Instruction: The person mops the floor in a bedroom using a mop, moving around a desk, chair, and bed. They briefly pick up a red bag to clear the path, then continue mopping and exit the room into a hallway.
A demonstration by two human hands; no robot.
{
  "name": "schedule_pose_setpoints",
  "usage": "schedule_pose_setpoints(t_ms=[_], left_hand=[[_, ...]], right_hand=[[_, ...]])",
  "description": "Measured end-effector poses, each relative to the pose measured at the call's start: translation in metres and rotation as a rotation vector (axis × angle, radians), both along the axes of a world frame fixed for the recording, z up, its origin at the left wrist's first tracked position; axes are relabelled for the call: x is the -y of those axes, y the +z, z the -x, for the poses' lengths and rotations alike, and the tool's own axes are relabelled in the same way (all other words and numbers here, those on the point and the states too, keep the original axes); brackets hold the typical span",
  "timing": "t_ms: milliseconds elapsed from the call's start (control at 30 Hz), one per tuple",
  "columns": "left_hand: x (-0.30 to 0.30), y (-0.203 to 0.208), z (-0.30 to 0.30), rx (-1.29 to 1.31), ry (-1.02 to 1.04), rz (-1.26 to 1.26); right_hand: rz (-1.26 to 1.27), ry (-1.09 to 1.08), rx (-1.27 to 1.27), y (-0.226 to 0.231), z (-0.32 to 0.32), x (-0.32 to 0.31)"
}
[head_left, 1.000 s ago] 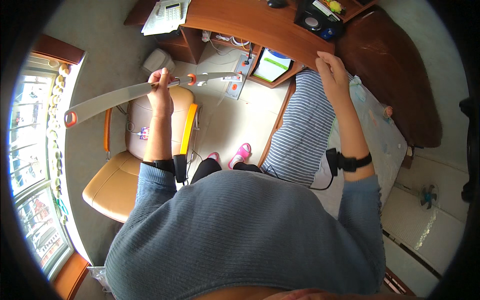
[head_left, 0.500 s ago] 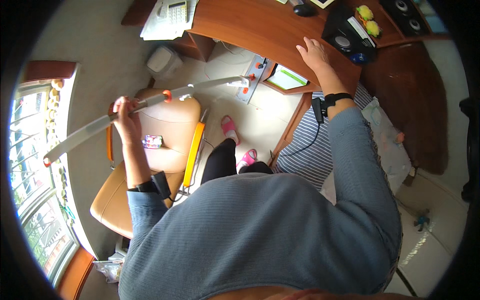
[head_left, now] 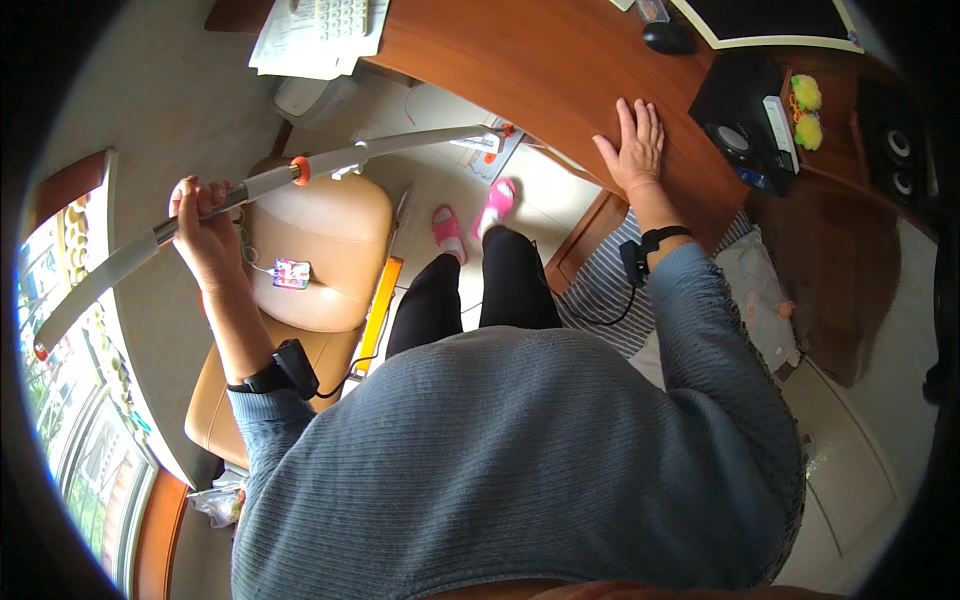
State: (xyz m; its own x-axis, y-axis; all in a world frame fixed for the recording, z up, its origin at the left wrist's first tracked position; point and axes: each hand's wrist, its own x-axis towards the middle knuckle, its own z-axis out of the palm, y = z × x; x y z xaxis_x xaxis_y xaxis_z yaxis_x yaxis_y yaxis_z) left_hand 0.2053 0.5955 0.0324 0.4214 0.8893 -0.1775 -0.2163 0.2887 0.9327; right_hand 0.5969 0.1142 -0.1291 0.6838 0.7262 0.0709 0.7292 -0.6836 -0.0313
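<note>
My left hand [head_left: 205, 225] is wrapped round the grey handle of a long flat mop [head_left: 385, 148] with orange rings and a bare metal section. The handle slants from beside the window, over the chair [head_left: 310, 225], down to the floor. There the grey mop head [head_left: 492, 160], with orange spots, lies partly hidden beneath the desk's edge. My right hand [head_left: 636, 150] rests palm down on the brown wooden desk [head_left: 500, 60], fingers spread, holding nothing.
A mouse [head_left: 668, 38], a monitor [head_left: 775, 20] and a black device [head_left: 740, 110] stand on the desk's right part. Papers with a calculator [head_left: 342, 18] lie at its far left. A small colourful packet [head_left: 291, 273] is on the chair. Striped cloth [head_left: 610, 300] hangs at the right.
My left hand has moved left with the mop handle. The mop head is farther under the desk. My feet have stepped forward, and my right hand now lies flat on the desk.
</note>
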Motion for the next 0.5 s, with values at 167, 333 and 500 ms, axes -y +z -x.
schedule_pose_setpoints(t_ms=[167,333,500], left_hand=[[-0.001,0.017,-0.045,-0.023,0.005,-0.034],[0.021,0.047,-0.093,-0.038,0.037,0.001],[0.036,0.058,-0.132,0.014,-0.089,-0.12]], right_hand=[[-0.017,-0.01,-0.036,0.003,0.001,-0.003],[-0.006,-0.027,-0.062,0.004,0.001,-0.004],[-0.033,-0.012,-0.053,0.002,-0.002,-0.002]])
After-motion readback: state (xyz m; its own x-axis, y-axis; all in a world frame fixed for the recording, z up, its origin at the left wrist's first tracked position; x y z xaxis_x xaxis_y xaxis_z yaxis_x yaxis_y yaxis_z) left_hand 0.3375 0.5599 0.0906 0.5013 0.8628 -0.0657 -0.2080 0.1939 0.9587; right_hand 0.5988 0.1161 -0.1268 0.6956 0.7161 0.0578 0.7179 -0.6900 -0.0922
